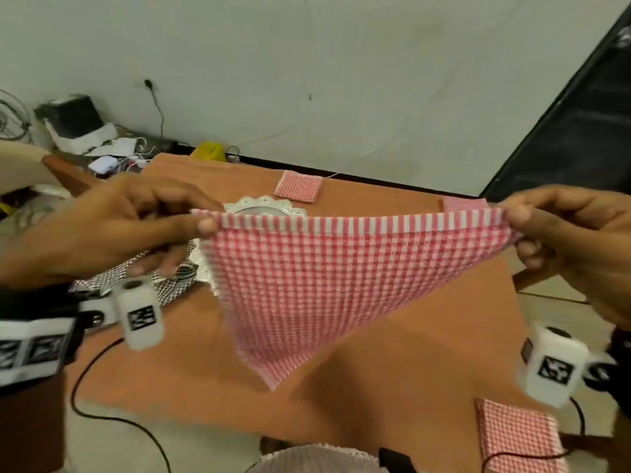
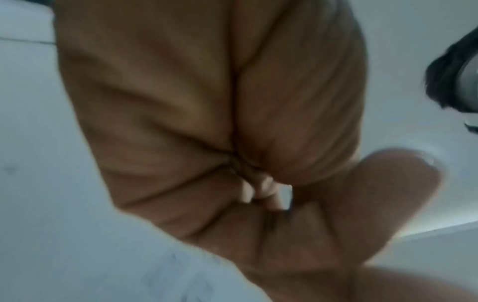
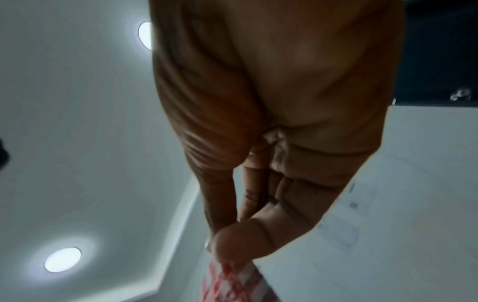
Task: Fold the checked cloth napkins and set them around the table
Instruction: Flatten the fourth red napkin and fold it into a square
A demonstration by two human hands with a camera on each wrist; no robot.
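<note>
A red-and-white checked napkin [image 1: 307,285] hangs in the air over the brown table [image 1: 392,363], stretched by its top edge and drooping to a point below. My left hand [image 1: 205,221] pinches its left top corner; my right hand [image 1: 512,218] pinches the right top corner. The right wrist view shows my right hand's thumb and fingers closed on a bit of the napkin [image 3: 232,280]. In the left wrist view only the palm of my left hand [image 2: 207,122] shows, and the cloth is hidden. Folded checked napkins lie at the far edge [image 1: 299,186], the far right [image 1: 462,203] and the near right corner [image 1: 519,435].
A silver tray with a lacy rim [image 1: 263,208] sits mid-table behind the held napkin, with a dark checked cloth [image 1: 153,278] beside it at the left. Boxes, cables and clutter [image 1: 85,131] crowd the far left by the wall. A black cable [image 1: 102,387] runs along the table's near left.
</note>
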